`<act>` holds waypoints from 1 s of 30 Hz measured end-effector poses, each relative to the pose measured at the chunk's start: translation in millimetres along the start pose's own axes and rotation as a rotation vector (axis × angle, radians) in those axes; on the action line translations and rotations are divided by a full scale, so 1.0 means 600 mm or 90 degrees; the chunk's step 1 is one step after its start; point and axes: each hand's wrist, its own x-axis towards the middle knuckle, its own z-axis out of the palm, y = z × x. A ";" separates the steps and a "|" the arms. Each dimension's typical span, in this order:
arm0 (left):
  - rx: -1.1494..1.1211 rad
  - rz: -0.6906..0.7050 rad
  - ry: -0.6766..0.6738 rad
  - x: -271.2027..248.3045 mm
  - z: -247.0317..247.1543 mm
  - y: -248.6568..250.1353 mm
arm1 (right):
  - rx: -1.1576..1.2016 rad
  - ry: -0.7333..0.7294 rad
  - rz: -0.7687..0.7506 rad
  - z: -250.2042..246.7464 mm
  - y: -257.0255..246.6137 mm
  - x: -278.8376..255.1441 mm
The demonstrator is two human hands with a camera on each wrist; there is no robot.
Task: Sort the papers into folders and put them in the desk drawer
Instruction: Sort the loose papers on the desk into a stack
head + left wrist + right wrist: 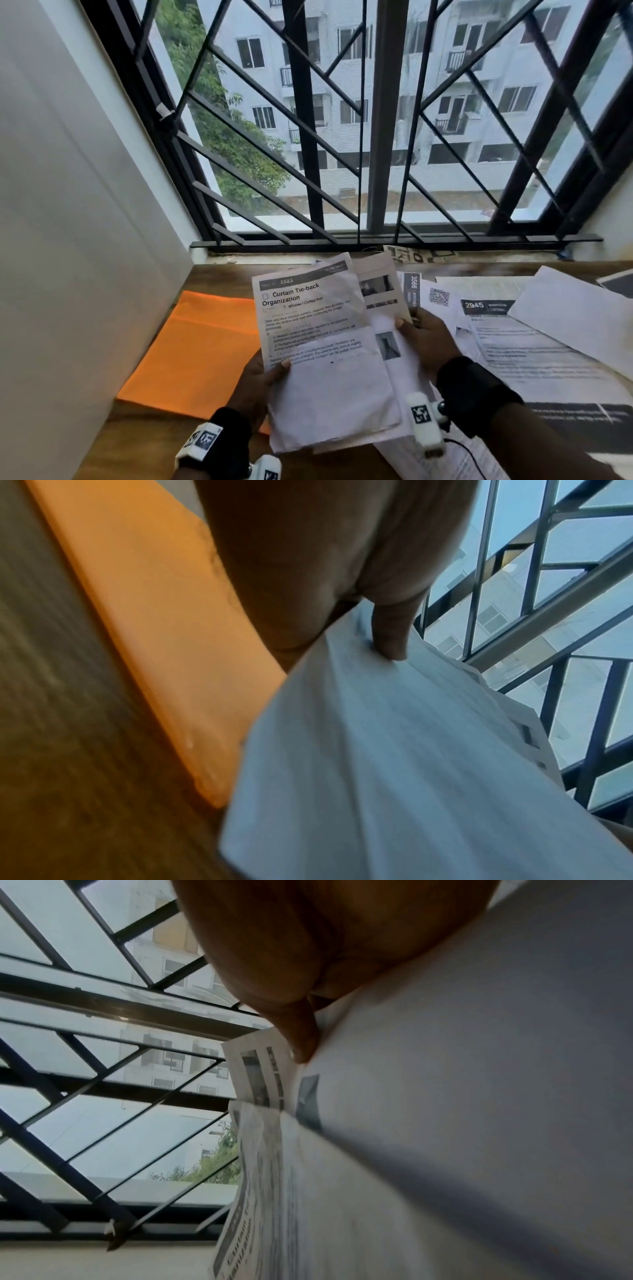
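My left hand (260,380) pinches the papers (325,349) at their lower edge while my right hand (428,339) grips the right side, raised for reading. The folder (191,346) waits flat on the tabletop (144,442), left; loose sheets (534,342) lie right.

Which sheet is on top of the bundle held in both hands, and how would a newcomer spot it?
Start at the barred window, then drop to the wooden desk below it. Above the desk, the left hand and right hand hold a stack of papers. The top sheet alone bears the bold heading "Curtain Tie-back Organization" under a dark band numbered 2883; loose sheets to the right show 3566 and 2945.
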 end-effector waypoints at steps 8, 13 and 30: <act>0.002 -0.017 -0.024 0.010 0.006 -0.018 | 0.049 -0.020 0.008 0.070 -0.035 -0.057; 0.026 0.007 0.039 0.015 0.012 -0.017 | -0.063 -0.080 -0.031 0.080 -0.021 -0.065; 0.022 0.131 -0.019 -0.013 0.030 0.037 | 0.057 -0.051 -0.061 0.096 -0.039 -0.124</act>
